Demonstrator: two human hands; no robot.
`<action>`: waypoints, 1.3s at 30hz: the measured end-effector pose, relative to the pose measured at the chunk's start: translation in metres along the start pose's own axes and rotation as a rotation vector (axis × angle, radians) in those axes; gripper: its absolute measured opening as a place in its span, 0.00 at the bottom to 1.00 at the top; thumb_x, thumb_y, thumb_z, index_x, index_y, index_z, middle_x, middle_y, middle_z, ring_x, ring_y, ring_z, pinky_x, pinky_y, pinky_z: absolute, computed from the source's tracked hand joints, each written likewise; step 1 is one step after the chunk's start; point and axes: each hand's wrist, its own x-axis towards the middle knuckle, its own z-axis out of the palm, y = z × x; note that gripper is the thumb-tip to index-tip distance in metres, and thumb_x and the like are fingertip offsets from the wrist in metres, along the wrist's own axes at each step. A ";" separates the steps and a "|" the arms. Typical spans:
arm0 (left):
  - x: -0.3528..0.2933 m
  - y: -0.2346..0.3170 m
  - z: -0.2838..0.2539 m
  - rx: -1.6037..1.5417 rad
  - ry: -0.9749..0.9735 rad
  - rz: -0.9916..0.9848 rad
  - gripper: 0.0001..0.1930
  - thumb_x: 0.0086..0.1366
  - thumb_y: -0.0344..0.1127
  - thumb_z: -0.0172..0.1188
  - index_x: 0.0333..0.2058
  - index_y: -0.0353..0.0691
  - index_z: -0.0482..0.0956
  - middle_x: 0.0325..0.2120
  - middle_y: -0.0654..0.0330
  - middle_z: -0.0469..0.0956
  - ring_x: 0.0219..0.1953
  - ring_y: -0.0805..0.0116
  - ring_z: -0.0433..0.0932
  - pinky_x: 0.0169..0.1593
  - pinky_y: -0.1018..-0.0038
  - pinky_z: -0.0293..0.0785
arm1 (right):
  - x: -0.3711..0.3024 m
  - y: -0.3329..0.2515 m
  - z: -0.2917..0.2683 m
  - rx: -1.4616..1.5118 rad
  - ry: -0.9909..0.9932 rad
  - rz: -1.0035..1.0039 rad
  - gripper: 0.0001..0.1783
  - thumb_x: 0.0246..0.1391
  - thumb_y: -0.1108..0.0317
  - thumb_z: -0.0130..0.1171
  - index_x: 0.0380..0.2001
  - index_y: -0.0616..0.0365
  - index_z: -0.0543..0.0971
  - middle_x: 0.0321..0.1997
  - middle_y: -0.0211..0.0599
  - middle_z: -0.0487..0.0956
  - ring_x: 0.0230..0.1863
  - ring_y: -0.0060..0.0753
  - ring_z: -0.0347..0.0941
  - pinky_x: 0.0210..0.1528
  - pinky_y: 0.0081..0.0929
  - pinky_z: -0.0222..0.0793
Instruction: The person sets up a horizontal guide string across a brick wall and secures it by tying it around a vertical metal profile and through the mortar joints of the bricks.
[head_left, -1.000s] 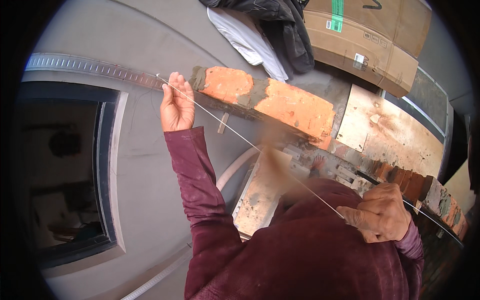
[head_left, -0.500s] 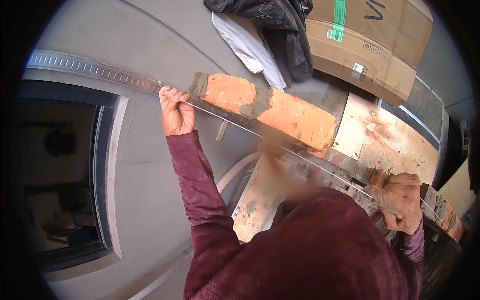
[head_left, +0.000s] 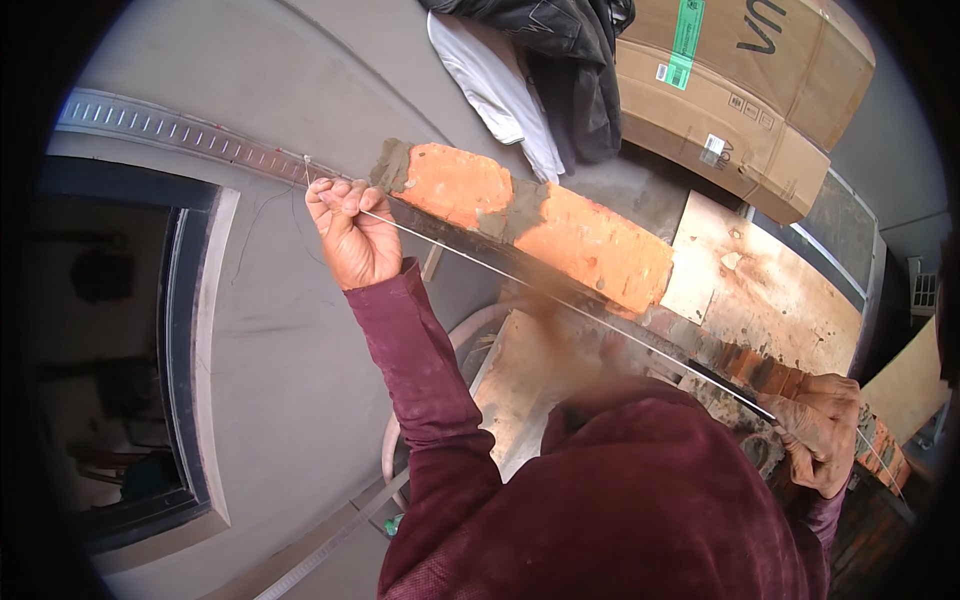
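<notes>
My left hand [head_left: 355,232] pinches a white string [head_left: 470,257] by the wall, just left of the mortared end of the brick course. The string runs taut along the near edge of two orange bricks [head_left: 597,245] with grey mortar [head_left: 520,212] between them. At the right, my right hand [head_left: 822,430] is closed on the string, which carries on past it toward the lower right. A thin black stick [head_left: 728,385] lies along the string and meets my right fingers; its kind is unclear. A blurred brown shape hides part of the middle.
A dark-framed window [head_left: 185,350] and a slotted metal strip [head_left: 180,130] are on the grey wall. Cardboard boxes [head_left: 740,110] and hanging dark clothing [head_left: 585,90] stand beyond the bricks. A stained plywood board [head_left: 770,280] lies right of them. A pale hose [head_left: 390,450] curves below.
My left hand has shifted slightly left and down, still pinching the string. My right hand has moved slightly right and down, and more of the black stick shows.
</notes>
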 end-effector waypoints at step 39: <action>-0.370 -0.331 0.362 0.110 -0.830 -0.353 0.02 0.66 0.30 0.57 0.35 0.40 0.73 0.29 0.61 0.72 0.28 0.74 0.69 0.31 0.81 0.69 | -0.518 0.047 -0.136 -0.813 0.939 0.981 0.13 0.57 0.63 0.58 0.44 0.55 0.80 0.37 0.35 0.80 0.40 0.37 0.75 0.45 0.33 0.69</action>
